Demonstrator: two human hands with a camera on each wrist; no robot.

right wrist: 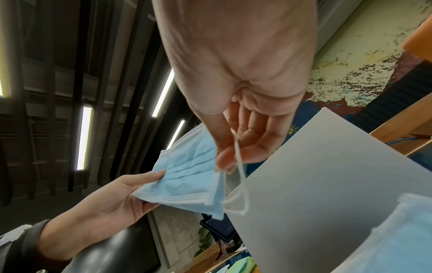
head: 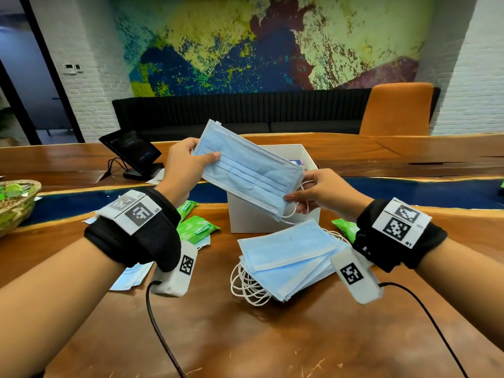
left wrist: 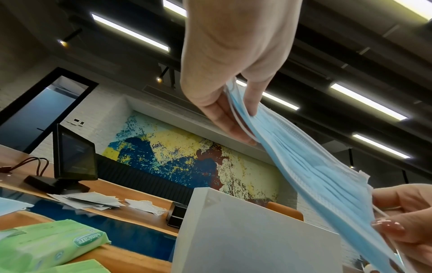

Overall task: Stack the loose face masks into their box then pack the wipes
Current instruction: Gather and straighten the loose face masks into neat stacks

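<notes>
A small bundle of blue face masks (head: 249, 171) hangs tilted in the air over the open white box (head: 275, 216). My left hand (head: 188, 162) pinches its upper left end between thumb and fingers. My right hand (head: 313, 192) pinches its lower right end, where the white ear loops dangle. The same bundle (left wrist: 315, 175) shows edge-on in the left wrist view, above the box (left wrist: 245, 236), and from below (right wrist: 187, 177) in the right wrist view. A loose pile of masks (head: 289, 259) lies on the table in front of the box. Green wipes packs (head: 197, 229) lie left of the box.
Another green pack (head: 345, 227) sits right of the box, and more blue masks (head: 131, 276) lie under my left wrist. A tilted tablet on a stand (head: 131, 151) is back left, a wicker basket (head: 16, 205) far left. An orange chair (head: 398, 110) stands behind the wooden table (head: 272, 336).
</notes>
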